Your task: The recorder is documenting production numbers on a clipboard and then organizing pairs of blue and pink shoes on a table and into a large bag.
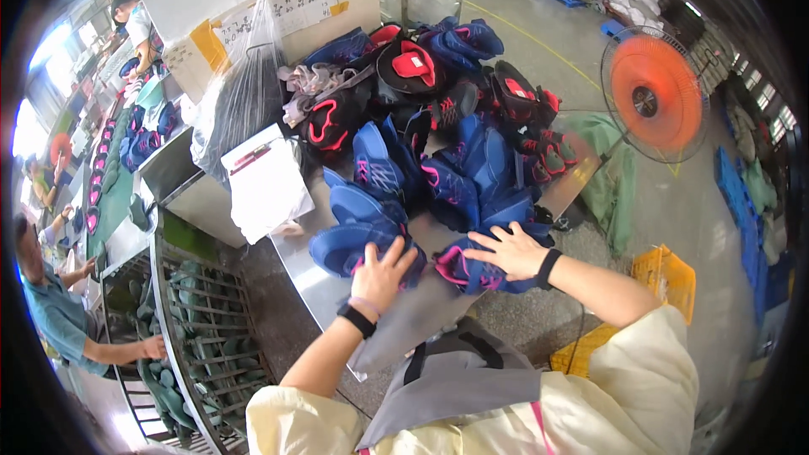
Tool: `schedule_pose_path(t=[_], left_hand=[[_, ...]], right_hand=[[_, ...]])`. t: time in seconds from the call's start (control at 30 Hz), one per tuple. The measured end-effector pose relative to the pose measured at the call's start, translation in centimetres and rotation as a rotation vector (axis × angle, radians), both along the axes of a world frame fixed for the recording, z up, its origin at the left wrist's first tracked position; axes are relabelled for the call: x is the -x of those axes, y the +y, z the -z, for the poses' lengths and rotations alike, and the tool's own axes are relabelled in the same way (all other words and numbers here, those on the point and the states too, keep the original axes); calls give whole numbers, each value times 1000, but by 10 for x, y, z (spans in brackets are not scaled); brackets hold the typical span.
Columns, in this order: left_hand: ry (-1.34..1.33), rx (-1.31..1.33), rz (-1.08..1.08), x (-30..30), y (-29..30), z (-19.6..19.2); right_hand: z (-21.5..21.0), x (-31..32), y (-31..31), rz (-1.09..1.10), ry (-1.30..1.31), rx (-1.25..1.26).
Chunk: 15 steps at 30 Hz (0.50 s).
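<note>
Head camera: the left of two fisheyes worn side by side is looking down and forward from above the wearer.
Lower edge: the forearms point(324, 358) are entering from below, with the apron point(451, 396) lying near the lens.
Mid-frame: the left hand point(377, 278) and right hand point(510, 253) are showing at close range, just below centre.
Surface point(417, 316): it is stretching away from the lens, steeply viewed.
Floor point(548, 76): it is receding toward the top, the orange fan point(653, 93) standing upper right.
Rim: straight edges are bending, darkness ringing the corners.
</note>
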<state>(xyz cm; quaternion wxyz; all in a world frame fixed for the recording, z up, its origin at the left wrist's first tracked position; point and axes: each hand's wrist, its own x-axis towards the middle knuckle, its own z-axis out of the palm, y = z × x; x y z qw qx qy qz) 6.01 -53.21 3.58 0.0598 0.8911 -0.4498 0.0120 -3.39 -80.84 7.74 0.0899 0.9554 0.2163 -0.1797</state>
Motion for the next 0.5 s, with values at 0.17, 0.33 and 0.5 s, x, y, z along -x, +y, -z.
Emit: schedule_pose_path(t=[0.17, 0.33, 0.5], left_hand=[[125, -65, 159, 31, 14, -26], [421, -89, 297, 12, -5, -73], [110, -3, 371, -66, -123, -62]], right_hand=[[2, 5, -21, -248, 21, 19], [-20, -47, -49, -329, 3, -283], [-26, -162, -78, -74, -328, -363]])
